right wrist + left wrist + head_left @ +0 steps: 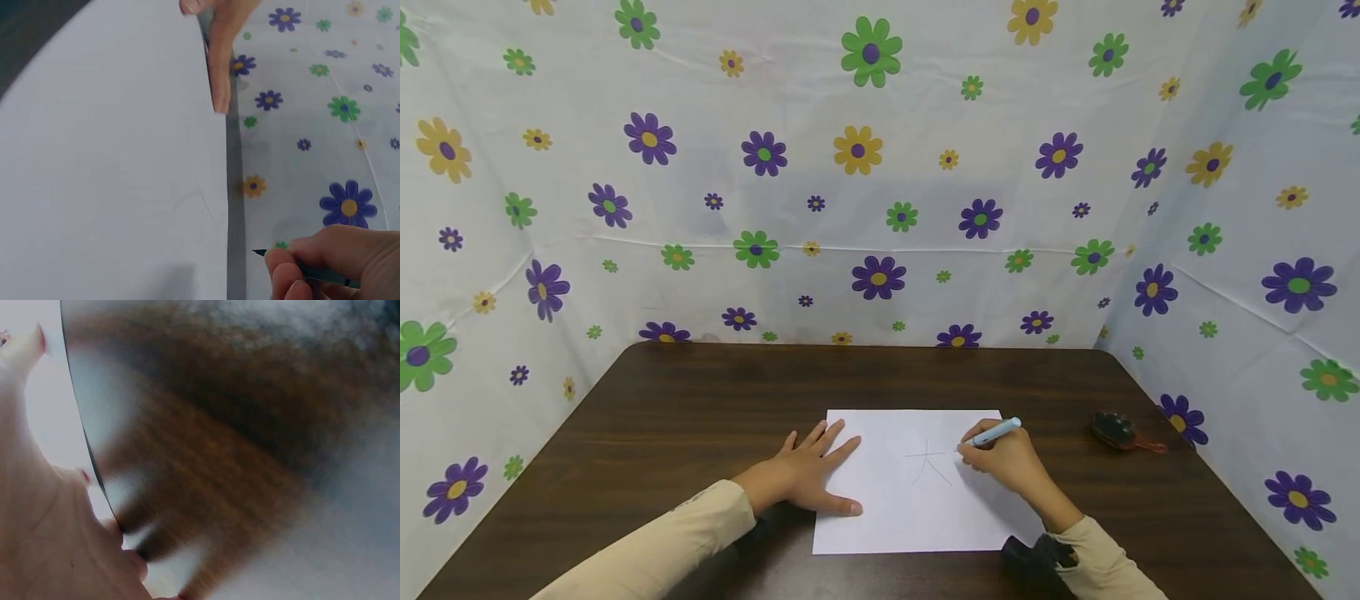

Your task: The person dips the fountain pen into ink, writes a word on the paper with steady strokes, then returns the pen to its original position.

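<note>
A white sheet of paper (880, 525) lies on the dark wooden table, bearing a few thin drawn lines (927, 456): a horizontal, a vertical and two slanting strokes. My left hand (808, 475) rests spread on the sheet's left edge, fingers straight; the left wrist view shows its palm side (50, 512) beside a curved, dark reflection. With thumb and fingers, my right hand (1011, 462) pinches a light blue pen (1002, 429) to the right of the strokes. The pen's dark tip (258, 252) points left in the right wrist view, down close over the paper.
A dark oval object with a reddish handle (1123, 433) lies at the table's right. Flower-patterned cloth (805, 183) hangs behind the table and along both sides. A black wrist device (1037, 560) sits below my right wrist, by the paper's near corner.
</note>
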Action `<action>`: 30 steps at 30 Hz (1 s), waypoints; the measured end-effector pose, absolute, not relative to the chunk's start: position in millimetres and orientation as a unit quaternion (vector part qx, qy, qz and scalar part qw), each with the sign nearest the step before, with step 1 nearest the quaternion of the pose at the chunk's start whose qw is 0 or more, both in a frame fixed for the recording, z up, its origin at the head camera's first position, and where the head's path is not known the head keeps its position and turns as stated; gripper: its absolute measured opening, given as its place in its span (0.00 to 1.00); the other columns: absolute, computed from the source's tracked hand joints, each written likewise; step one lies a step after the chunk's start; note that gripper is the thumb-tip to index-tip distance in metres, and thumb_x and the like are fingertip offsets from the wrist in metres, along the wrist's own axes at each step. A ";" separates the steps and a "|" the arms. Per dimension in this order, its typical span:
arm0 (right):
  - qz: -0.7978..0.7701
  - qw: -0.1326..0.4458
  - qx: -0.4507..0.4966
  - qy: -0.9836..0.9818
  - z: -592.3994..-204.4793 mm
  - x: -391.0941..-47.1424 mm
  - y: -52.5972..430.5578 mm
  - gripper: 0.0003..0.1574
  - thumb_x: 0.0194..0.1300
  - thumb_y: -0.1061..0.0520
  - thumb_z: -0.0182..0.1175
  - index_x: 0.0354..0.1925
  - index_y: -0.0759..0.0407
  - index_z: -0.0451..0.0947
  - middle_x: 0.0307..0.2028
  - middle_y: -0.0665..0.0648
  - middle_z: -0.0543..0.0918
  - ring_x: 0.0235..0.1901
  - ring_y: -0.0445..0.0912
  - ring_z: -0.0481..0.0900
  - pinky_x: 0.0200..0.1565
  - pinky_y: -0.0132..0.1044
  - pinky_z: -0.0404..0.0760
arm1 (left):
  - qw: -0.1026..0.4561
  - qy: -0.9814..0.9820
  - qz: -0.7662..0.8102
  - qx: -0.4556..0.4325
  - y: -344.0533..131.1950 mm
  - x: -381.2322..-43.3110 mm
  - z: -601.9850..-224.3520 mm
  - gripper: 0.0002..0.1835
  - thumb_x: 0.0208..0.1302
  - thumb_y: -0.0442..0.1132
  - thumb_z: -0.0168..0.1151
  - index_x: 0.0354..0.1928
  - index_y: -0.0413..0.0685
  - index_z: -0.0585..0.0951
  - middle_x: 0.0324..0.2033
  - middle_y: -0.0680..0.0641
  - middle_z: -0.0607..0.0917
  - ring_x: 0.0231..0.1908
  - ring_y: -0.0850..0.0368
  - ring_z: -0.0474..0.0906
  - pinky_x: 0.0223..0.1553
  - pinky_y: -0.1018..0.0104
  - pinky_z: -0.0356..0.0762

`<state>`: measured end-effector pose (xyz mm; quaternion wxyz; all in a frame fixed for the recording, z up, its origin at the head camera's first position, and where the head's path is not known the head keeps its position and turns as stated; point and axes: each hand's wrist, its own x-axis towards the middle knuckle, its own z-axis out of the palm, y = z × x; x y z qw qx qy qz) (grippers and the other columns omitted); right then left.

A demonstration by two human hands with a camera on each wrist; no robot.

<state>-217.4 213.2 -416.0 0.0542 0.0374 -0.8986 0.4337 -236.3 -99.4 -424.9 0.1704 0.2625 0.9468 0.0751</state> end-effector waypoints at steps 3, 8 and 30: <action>0.448 0.072 0.024 -0.891 -411.4 -222.9 223.5 0.06 0.55 0.60 0.70 0.31 0.61 0.82 0.21 0.53 0.84 0.19 0.43 0.80 0.23 0.31 0.78 | 0.168 0.948 0.071 0.263 -97.5 -235.2 -422.7 0.55 0.48 0.78 0.55 0.75 0.65 0.52 0.76 0.47 0.43 0.74 0.42 0.38 0.65 0.31 0.39; 0.453 0.100 0.018 -0.886 -405.9 -229.6 246.3 0.11 0.59 0.58 0.68 0.37 0.65 0.82 0.24 0.56 0.85 0.22 0.44 0.82 0.26 0.30 0.80 | 0.161 0.948 0.075 0.266 -96.6 -234.8 -422.0 0.54 0.48 0.77 0.56 0.75 0.64 0.52 0.76 0.46 0.44 0.74 0.41 0.38 0.65 0.30 0.39; 0.347 0.223 -0.016 -0.911 -405.8 -212.9 357.5 0.17 0.62 0.54 0.66 0.44 0.65 0.82 0.29 0.61 0.87 0.23 0.36 0.83 0.24 0.26 0.77 | 0.161 0.946 0.077 0.271 -101.9 -241.5 -435.1 0.56 0.46 0.81 0.52 0.75 0.66 0.51 0.76 0.46 0.43 0.74 0.41 0.37 0.65 0.30 0.36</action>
